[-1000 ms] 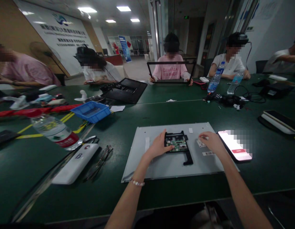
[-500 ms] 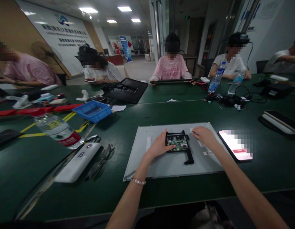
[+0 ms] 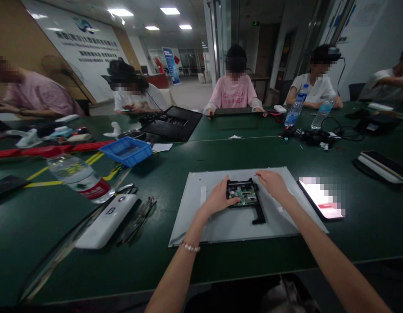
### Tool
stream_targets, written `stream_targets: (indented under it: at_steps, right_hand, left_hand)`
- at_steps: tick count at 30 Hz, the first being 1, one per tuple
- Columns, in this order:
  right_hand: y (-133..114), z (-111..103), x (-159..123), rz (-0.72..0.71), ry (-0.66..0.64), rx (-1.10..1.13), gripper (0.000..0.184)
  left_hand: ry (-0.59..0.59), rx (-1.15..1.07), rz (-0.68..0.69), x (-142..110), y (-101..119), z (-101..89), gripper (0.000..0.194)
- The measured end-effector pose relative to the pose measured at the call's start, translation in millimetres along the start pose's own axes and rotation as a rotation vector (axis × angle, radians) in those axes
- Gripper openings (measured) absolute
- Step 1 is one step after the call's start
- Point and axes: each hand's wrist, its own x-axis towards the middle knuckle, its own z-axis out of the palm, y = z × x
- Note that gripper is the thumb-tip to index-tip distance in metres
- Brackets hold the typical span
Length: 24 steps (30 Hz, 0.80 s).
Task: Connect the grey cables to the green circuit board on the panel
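Observation:
A green circuit board point(image 3: 245, 196) sits in a black plastic frame point(image 3: 259, 214) with a leg that runs down at its right. Under it lies a flat grey-white panel point(image 3: 188, 221). My left hand point(image 3: 219, 195) grips the frame's left side, with the thumb over the board's lower left edge and the fingers along the far side. At the frame's upper right corner, my right hand point(image 3: 273, 184) is closed in a pinch, fingertips close to the black plastic. Whatever small thing those fingertips hold cannot be made out.
A lit phone point(image 3: 321, 198) lies right of the panel. To the left are a white power bank point(image 3: 106, 221), glasses point(image 3: 138, 221), a tilted water bottle point(image 3: 80, 178) and a blue tray point(image 3: 126, 151). Several people sit across the green table point(image 3: 221, 152), with cables and bottles before them.
My right hand has moved left, from above the panel's right part to the frame's upper right corner. My left hand and the frame have stayed in place.

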Motion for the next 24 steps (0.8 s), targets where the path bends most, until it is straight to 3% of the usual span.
stream_targets:
  at_steps: [9,15,24]
  right_hand:
    - [-65.7,10.4,24.6,-0.121,-0.102,-0.081,0.03]
    - [-68.6,13.6,27.1,-0.173,-0.197,-0.097,0.027]
    - [-71.4,13.0,31.3,-0.223,-0.195,-0.081,0.028]
  left_hand:
    - [0.006,0.001,0.011,1.4,-2.5,2.5,0.093]
    - [0.014,0.006,0.011,1.4,-3.3,3.4,0.093]
    - [0.013,-0.005,0.011,1.9,-4.2,3.4,0.094]
